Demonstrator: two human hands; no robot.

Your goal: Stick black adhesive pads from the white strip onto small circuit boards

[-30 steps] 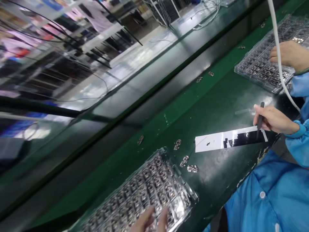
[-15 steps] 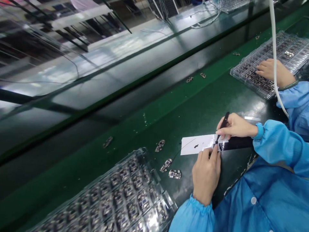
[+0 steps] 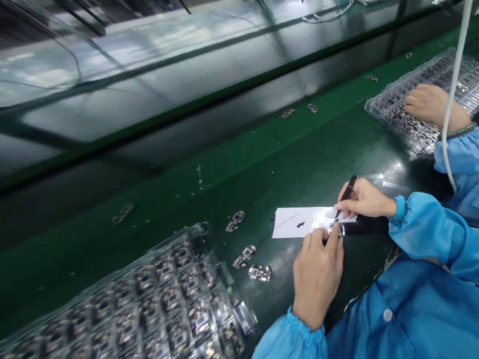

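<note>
A white strip of backing paper [image 3: 294, 222] carrying small black stickers lies on the dark green bench. My left hand [image 3: 318, 274] rests on the bench, its fingers pinched on a small board [image 3: 325, 225] held over the strip. My right hand [image 3: 364, 199] is closed round black tweezers [image 3: 346, 192], whose tips touch the strip right beside my left fingertips. Both of my arms wear blue sleeves.
A clear tray [image 3: 164, 304] of small circuit boards sits at the lower left. Loose boards [image 3: 258, 271] lie between it and the strip. At the upper right, another person's hand [image 3: 430, 104] rests on a second tray [image 3: 407, 107]. A white hose [image 3: 451, 99] hangs there.
A second ago my left hand was on the near tray; it has since moved right to the strip. My right hand has slid left along the strip with the tweezers.
</note>
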